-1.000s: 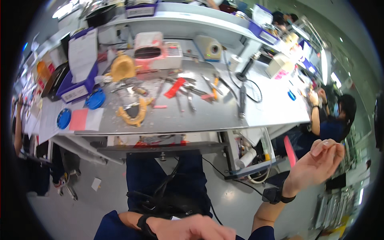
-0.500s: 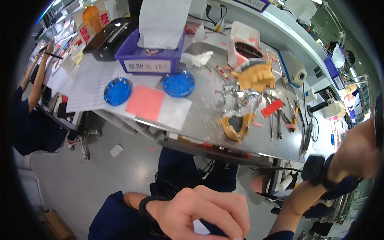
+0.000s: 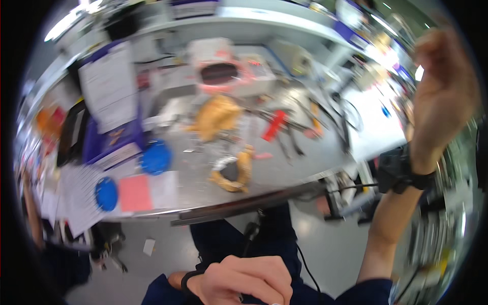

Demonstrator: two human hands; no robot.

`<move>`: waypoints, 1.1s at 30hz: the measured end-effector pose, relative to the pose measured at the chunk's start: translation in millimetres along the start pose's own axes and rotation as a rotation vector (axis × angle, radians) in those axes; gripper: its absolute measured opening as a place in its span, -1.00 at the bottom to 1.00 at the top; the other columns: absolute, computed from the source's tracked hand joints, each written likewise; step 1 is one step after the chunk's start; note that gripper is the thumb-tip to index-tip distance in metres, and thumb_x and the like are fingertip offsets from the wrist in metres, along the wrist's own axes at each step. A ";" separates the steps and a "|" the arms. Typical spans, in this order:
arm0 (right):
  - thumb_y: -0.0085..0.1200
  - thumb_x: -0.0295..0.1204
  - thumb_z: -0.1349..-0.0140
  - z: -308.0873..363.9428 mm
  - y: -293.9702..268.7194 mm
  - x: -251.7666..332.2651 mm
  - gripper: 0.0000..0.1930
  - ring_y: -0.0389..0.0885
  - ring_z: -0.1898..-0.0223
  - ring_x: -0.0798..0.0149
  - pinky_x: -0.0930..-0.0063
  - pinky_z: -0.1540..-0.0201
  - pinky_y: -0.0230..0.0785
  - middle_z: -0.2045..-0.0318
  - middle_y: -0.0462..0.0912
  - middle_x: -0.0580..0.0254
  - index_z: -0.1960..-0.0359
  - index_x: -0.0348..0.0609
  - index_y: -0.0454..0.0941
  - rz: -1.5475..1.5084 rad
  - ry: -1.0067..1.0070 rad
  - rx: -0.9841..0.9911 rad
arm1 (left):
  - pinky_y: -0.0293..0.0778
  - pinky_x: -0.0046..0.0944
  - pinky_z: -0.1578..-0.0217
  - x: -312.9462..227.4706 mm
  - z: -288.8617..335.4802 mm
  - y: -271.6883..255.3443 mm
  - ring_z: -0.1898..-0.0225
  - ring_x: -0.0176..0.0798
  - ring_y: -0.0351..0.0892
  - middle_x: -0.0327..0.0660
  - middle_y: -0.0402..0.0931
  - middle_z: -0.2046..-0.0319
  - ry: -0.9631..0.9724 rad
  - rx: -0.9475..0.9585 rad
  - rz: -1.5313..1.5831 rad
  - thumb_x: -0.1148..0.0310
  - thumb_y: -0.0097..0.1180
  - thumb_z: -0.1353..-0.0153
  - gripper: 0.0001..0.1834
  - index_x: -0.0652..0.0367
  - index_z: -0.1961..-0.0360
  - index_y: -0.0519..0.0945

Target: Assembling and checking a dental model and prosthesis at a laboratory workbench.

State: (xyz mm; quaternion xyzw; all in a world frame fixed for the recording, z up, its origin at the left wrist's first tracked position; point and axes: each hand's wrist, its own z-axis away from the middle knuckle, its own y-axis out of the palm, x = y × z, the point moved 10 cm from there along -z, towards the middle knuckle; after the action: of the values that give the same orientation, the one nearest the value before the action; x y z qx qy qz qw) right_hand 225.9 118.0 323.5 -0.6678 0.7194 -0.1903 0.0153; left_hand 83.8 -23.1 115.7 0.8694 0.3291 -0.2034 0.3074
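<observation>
Two hands are away from the workbench (image 3: 284, 173). The left hand (image 3: 249, 279) sits low by the lap, fingers curled inward, whether around anything I cannot tell. The right hand (image 3: 439, 86) is raised at the right, loosely curled and blurred, with a black wrist device (image 3: 399, 170) below it. The nearest item, a yellowish ring-shaped piece (image 3: 234, 173), lies near the bench's front edge, well apart from both hands.

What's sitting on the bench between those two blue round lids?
In the head view, only bare grey table and the top edge of a pink sheet lie between the upper blue lid and the lower blue lid.
</observation>
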 end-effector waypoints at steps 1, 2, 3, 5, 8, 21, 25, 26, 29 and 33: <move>-0.12 -0.36 -0.38 32.3 -8.4 -21.2 -0.71 0.45 0.44 0.33 0.55 0.25 0.30 0.46 0.54 0.22 0.31 -0.41 0.51 0.219 0.218 0.071 | 0.44 -0.20 0.40 5.5 -1.9 7.2 0.41 -0.08 0.53 0.01 0.60 0.43 -0.034 0.034 0.069 0.48 0.26 -0.17 -0.84 0.39 0.47 0.61; -0.02 -0.39 -0.32 91.3 -28.0 -37.9 -0.77 0.51 0.46 0.43 0.63 0.34 0.33 0.43 0.61 0.20 0.33 -0.36 0.56 0.330 0.485 0.123 | 0.43 -0.20 0.43 17.0 -5.4 14.2 0.44 -0.09 0.52 0.00 0.59 0.45 -0.134 0.072 0.041 0.49 0.27 -0.16 -0.84 0.39 0.47 0.61; 0.11 -0.42 -0.20 142.4 -5.9 -34.4 -0.84 0.57 0.48 0.37 0.46 0.40 0.39 0.52 0.62 0.20 0.41 -0.29 0.58 0.140 0.646 0.456 | 0.43 -0.21 0.46 33.4 -8.7 23.5 0.46 -0.09 0.52 0.00 0.59 0.46 -0.225 0.124 0.002 0.49 0.28 -0.15 -0.84 0.39 0.47 0.61; 0.09 -0.33 -0.21 269.3 18.7 -34.8 -0.76 0.64 0.42 0.14 0.30 0.33 0.46 0.45 0.65 -0.04 0.34 -0.32 0.62 0.023 1.134 1.038 | 0.42 -0.24 0.48 49.8 -9.3 48.7 0.47 -0.10 0.52 0.01 0.58 0.46 -0.126 0.121 0.127 0.54 0.27 -0.12 -0.88 0.41 0.46 0.61; 0.16 -0.22 -0.16 498.7 -28.6 -37.5 -0.63 0.68 0.26 -0.11 0.11 0.21 0.51 0.30 0.67 -0.24 0.30 -0.39 0.64 0.352 1.335 1.390 | 0.41 -0.27 0.48 88.3 -22.1 106.7 0.46 -0.11 0.53 0.02 0.57 0.46 -0.367 0.308 0.246 0.62 0.22 -0.06 -0.94 0.44 0.44 0.60; 0.26 -0.17 -0.06 905.8 -70.9 -8.6 -0.66 0.66 0.41 0.05 0.21 0.32 0.50 0.43 0.71 0.06 0.32 -0.22 0.71 0.045 1.597 1.930 | 0.44 -0.23 0.44 120.1 -10.8 187.6 0.45 -0.09 0.54 0.04 0.57 0.45 -0.384 0.415 0.430 0.63 0.20 -0.07 -0.94 0.46 0.43 0.60; 0.15 -0.23 -0.07 943.5 -128.0 -35.8 -0.72 0.65 0.39 0.10 0.17 0.26 0.51 0.43 0.70 0.06 0.36 -0.18 0.71 0.549 2.128 1.161 | 0.44 -0.23 0.44 127.4 -11.2 198.2 0.45 -0.08 0.54 0.04 0.56 0.45 -0.421 0.460 0.426 0.63 0.20 -0.07 -0.93 0.47 0.44 0.60; 0.11 -0.06 -0.17 900.6 -107.2 -27.7 -0.61 0.65 0.40 0.11 0.20 0.29 0.51 0.47 0.69 0.11 0.39 -0.17 0.70 0.592 2.104 1.203 | 0.44 -0.24 0.44 128.3 -7.8 188.0 0.45 -0.08 0.54 0.04 0.56 0.45 -0.417 0.412 0.359 0.62 0.20 -0.07 -0.93 0.47 0.44 0.59; 0.11 -0.08 -0.18 985.0 -113.3 63.9 -0.66 0.58 0.48 0.13 0.16 0.42 0.41 0.56 0.62 0.10 0.49 -0.10 0.66 0.175 2.502 1.124 | 0.44 -0.25 0.45 128.0 -13.5 190.9 0.45 -0.09 0.54 0.05 0.56 0.45 -0.408 0.411 0.402 0.62 0.20 -0.07 -0.92 0.48 0.45 0.59; 0.10 -0.34 -0.05 1013.1 -45.2 108.7 -0.79 0.59 0.46 0.08 0.20 0.42 0.42 0.45 0.63 0.01 0.39 -0.23 0.62 -0.564 2.194 1.406 | 0.44 -0.25 0.45 132.6 -13.6 188.0 0.45 -0.09 0.54 0.06 0.56 0.44 -0.419 0.384 0.413 0.61 0.20 -0.08 -0.91 0.48 0.44 0.60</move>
State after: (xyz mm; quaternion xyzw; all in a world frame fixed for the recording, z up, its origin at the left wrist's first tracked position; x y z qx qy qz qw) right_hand 537.2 -245.4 -577.2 -0.1450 -0.0532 -0.9508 -0.2686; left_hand 309.8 -66.5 127.2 0.8990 0.0319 -0.3690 0.2336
